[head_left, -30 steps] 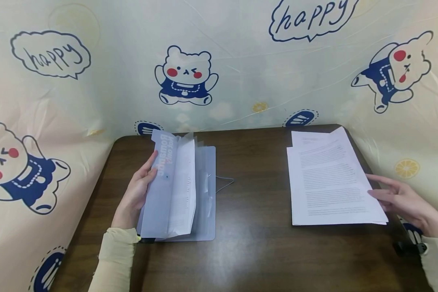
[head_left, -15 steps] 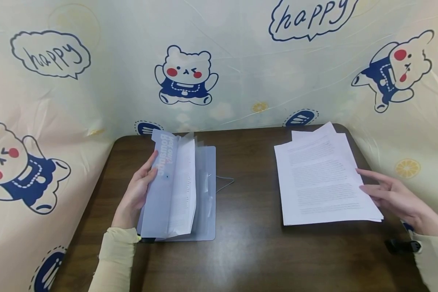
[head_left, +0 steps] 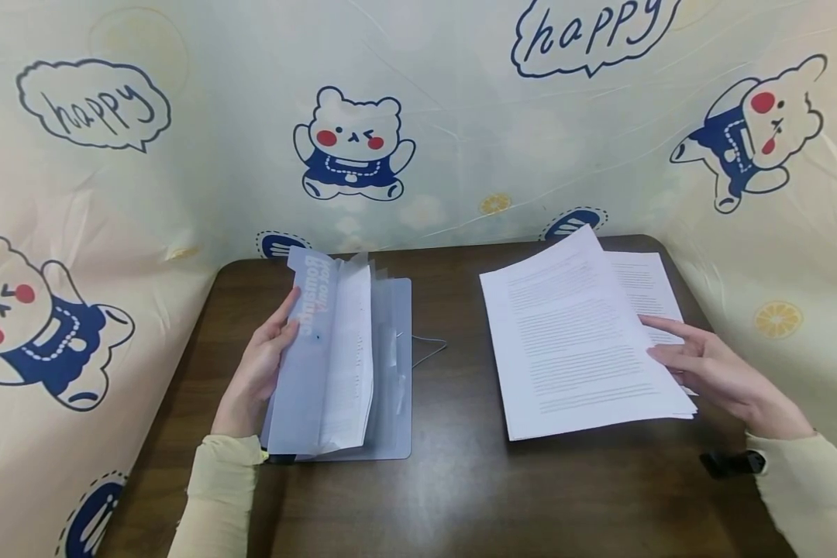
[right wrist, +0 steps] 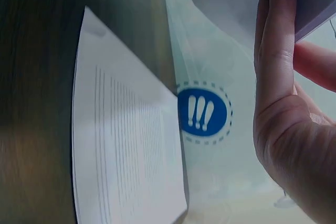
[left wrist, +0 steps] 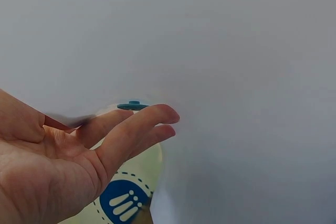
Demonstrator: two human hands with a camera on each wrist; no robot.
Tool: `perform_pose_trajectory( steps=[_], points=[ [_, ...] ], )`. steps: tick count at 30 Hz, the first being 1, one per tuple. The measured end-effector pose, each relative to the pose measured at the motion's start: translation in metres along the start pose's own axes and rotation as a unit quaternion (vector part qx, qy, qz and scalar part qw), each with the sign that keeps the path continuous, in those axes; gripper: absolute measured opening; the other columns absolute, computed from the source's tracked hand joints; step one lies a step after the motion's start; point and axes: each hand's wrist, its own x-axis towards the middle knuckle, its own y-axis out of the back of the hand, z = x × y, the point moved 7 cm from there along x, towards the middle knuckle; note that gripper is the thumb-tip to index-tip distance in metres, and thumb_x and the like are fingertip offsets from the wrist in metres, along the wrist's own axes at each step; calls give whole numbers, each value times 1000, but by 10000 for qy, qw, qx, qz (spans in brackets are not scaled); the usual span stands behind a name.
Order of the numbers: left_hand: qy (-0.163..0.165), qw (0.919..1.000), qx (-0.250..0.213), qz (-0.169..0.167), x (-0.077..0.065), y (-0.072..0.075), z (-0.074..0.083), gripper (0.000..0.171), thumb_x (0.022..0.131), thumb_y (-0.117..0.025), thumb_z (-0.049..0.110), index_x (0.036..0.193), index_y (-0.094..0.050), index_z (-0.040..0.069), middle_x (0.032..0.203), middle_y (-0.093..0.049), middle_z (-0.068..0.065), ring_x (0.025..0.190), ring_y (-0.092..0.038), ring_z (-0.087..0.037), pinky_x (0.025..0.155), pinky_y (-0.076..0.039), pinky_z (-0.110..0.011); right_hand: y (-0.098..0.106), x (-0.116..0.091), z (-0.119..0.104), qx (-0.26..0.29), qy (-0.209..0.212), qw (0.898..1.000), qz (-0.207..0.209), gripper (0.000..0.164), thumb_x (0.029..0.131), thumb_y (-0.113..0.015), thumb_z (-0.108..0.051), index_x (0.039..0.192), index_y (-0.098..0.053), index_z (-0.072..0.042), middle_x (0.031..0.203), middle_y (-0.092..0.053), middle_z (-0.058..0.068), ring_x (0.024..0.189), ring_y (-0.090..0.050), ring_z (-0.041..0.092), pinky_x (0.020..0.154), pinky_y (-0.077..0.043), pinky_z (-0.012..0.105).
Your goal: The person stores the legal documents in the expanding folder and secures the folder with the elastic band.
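Note:
My left hand (head_left: 254,372) grips the left edge of a blue-grey plastic document folder (head_left: 303,395), its cover raised and printed with pale letters. Printed pages (head_left: 352,356) and clear sleeves show inside it. Up close in the left wrist view, the folder (left wrist: 252,77) fills the background beside my fingers. My right hand (head_left: 728,380) pinches the right edge of some printed sheets of paper (head_left: 572,341), lifted and tilted. Beneath them, another printed sheet (head_left: 645,283) lies on the table, seen also as the lower paper (right wrist: 126,140) in the right wrist view.
A brown wooden table (head_left: 446,488) carries everything. A thin cord loop (head_left: 432,349) sticks out from the folder's right side. A patterned curtain (head_left: 460,116) with bears surrounds the table's back and sides. A black strap piece (head_left: 732,463) hangs at the right wrist.
My right hand has moved left with the printed sheets, uncovering more of the sheet under them. The left hand and folder have stayed in place.

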Motion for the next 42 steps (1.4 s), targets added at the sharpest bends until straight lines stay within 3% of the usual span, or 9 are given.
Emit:
perform_pose_trajectory(
  steps=[9,15,24,33,42],
  points=[
    [-36,10000,1,-40,0,0,-1,62,121,-37,33,175,-9,47,189,2,-7,147,-44,-15,101,-59,-21,-40,23,-11,297,228,9958,-836,58,114,-47,1,152,-58,-42,131,-82,-5,109,-83,19,90,-68,32],
    [-39,10000,-14,-26,1,1,-1,62,121,-37,34,176,-9,46,188,2,-7,147,-43,-14,102,-58,-20,-68,39,-17,181,199,9932,-1134,56,114,-49,-1,152,-56,-42,134,-81,-6,114,-82,20,95,-66,32],
    [-1,10000,-43,-17,1,1,-2,62,121,-36,35,175,-8,47,189,3,-6,158,-33,-26,103,-57,-20,-106,63,-19,232,159,9854,-1681,55,114,-51,-5,164,-47,-28,136,-80,-2,116,-82,24,95,-67,37],
    [9,9999,-140,-17,1,0,-1,62,121,-36,34,175,-9,48,189,3,-4,161,-31,-26,104,-56,-18,-125,88,-14,-142,-67,9903,-1383,69,113,-60,-12,173,-26,-4,130,-82,-4,112,-83,23,93,-67,36],
    [35,9999,-107,-24,1,-1,-1,62,121,-37,35,175,-8,48,189,4,-3,163,-29,-29,104,-57,-18,-144,119,-14,-172,-140,9945,-1022,70,112,-62,-11,173,-28,-5,129,-83,2,109,-83,17,93,-67,34]
  ],
)
